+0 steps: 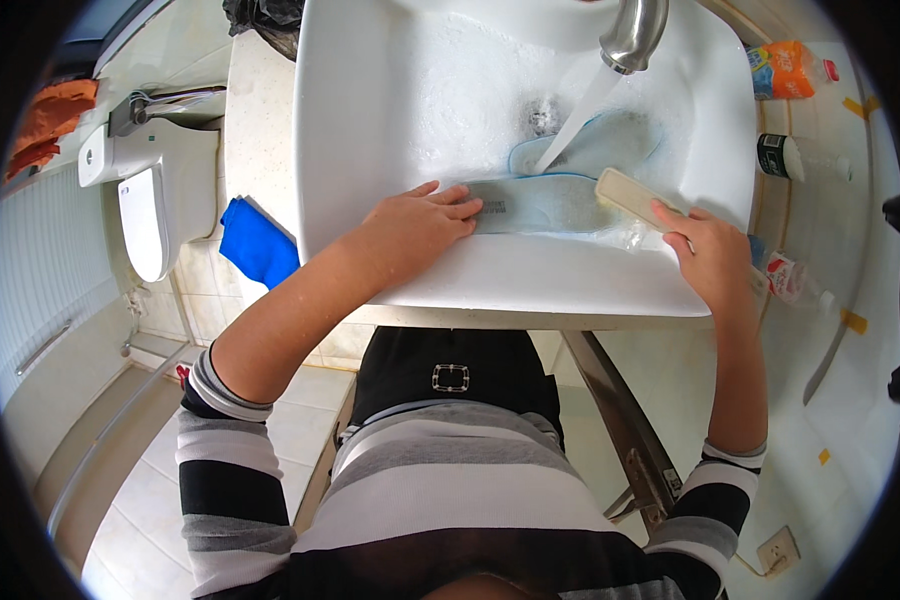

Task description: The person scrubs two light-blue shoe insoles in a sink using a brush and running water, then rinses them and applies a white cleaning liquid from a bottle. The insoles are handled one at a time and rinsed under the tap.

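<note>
A pale blue-grey shoe insole (550, 204) lies along the near side of the white sink (340, 120). On its left end rests my left hand (432, 213), palm down with fingers spread over the insole. My right hand (705, 248) is closed around the handle of a beige scrubbing brush (635, 196). The brush head reaches over the insole's right end; its bristles are mostly hidden. Just beyond lies a second insole (610, 140), partly under soapy water. A stream from the metal faucet (634, 38) falls onto that one.
Plastic bottles, one with an orange label (782, 70), stand along the sink's right side. A blue cloth (257, 243) hangs over the counter edge at left, near a white toilet (150, 205). A black plastic bag (267, 22) sits at the back left.
</note>
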`<state>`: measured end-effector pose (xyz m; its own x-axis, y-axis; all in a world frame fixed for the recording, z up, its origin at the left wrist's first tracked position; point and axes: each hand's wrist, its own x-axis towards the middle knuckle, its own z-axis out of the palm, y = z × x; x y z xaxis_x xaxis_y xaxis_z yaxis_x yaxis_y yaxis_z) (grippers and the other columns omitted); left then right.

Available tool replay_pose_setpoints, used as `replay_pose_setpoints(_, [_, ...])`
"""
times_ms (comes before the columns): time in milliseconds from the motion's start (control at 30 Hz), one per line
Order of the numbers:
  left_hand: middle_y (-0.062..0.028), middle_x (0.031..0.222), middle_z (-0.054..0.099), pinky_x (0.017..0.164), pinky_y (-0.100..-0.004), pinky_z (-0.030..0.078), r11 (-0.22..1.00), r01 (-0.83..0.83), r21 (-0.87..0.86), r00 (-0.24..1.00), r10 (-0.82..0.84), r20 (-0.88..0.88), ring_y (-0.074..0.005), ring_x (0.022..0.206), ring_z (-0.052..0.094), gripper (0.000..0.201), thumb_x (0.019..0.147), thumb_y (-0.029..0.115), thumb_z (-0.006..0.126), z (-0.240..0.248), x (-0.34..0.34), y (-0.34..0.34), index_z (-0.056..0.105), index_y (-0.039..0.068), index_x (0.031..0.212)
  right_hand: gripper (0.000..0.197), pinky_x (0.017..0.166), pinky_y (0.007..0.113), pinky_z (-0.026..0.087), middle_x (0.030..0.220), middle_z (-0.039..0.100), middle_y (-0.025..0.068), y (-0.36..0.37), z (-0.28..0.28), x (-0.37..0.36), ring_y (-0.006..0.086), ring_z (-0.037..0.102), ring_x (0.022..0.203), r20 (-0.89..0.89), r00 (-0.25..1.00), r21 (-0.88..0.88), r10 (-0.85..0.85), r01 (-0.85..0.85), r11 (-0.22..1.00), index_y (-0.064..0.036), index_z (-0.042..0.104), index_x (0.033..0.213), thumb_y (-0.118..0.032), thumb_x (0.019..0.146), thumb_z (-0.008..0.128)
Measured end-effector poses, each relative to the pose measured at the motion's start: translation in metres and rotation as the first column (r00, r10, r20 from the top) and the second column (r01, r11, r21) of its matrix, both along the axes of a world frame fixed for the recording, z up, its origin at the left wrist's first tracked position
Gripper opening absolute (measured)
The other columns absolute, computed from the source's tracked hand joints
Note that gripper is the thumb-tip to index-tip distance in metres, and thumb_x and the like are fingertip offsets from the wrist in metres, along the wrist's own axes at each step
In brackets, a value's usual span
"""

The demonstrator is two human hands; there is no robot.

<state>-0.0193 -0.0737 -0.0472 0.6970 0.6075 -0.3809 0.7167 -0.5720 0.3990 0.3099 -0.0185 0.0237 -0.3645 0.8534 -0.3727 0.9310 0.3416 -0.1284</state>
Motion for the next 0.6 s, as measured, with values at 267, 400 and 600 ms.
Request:
replay_pose_setpoints(267, [-0.0020,0.140,0.046,0.112,-0.0376,0.030,1.000,0.004,-0.013,1.000,-0.004,-0.008,-0.0191,0.133,0.038,0.031,0.091,0.010,0.044,-0.001,0.000,0.001,0.059,0.010,0.118,0.039,0.066,0.041,0.047,0.083,0.062,0.0106,-0.024,-0.021,-0.031,0.0323,0.060,0.071,-0.138,0.981,-0.144,0.138,-0.158,0.977,-0.0301,0.064,0.117,-0.014,0.081,0.065])
replay_pose_setpoints(400, [-0.0016,0.140,0.046,0.111,-0.0366,0.031,1.000,0.001,0.023,1.000,-0.002,0.005,-0.0187,0.133,0.038,0.030,0.091,0.010,0.044,-0.002,-0.002,-0.001,0.059,0.010,0.117,0.049,0.069,0.041,0.047,0.089,0.063,0.0153,-0.006,-0.007,0.004,0.0351,0.058,0.074,0.013,1.000,-0.040,-0.006,0.007,0.999,-0.0255,0.061,0.121,-0.009,0.077,0.069])
replay_pose_setpoints(600, [-0.0069,0.125,0.053,0.098,-0.0367,0.042,0.983,-0.180,-0.028,0.983,0.181,0.022,-0.0237,0.118,0.050,0.027,0.088,0.014,0.056,-0.002,0.017,0.011,0.057,0.006,0.114,0.052,0.077,0.042,0.048,0.095,0.061,0.0189,0.012,-0.005,0.013,0.0363,0.061,0.088,-0.280,0.934,0.058,-0.223,0.249,0.967,-0.0195,0.049,0.134,-0.013,0.083,0.062])
